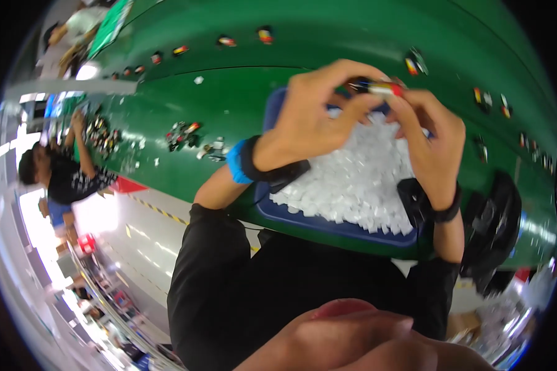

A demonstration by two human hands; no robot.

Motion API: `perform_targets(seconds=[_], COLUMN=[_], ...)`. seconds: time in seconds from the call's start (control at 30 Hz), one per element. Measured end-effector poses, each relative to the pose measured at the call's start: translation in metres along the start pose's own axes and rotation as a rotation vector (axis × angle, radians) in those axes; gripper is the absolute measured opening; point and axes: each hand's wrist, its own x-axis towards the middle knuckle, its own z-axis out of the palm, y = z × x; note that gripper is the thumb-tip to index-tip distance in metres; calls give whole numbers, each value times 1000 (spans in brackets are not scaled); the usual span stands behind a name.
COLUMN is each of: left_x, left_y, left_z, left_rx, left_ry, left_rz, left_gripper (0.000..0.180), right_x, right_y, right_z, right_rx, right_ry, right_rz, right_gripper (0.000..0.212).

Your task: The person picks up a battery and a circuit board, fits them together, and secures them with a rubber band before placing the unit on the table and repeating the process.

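Above a blue tray heaped with small white pieces, both my hands hold one small elongated part with black, yellow, white and red sections. My left hand pinches its dark end between thumb and fingers. At the red end, the thumb and fingers of my right hand close on it. Motion blur hides its finer details, and I cannot tell its exact kind. A blue band and a black strap circle my left wrist; another black strap is on my right wrist.
Similar small parts lie in a row across the green table. Small piles sit left of the tray, and a black plastic bag lies to its right. A co-worker handles a larger pile at far left.
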Motion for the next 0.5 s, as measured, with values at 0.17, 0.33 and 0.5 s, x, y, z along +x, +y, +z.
perform_targets(seconds=[0.17,0.33,0.5], left_x=[7,8,3], left_y=[-5,2,-5], left_z=[-14,-24,-19], left_rx=[-345,-504,-439], left_ry=[-123,-229,-284], left_rz=[-363,-465,-353], left_gripper=[27,31,33], right_x=[5,8,2], right_y=[-9,5,11], right_z=[9,9,2], right_rx=[-178,-222,-212], right_ry=[112,65,-5], right_rz=[-152,-400,-419], right_gripper=[14,23,30])
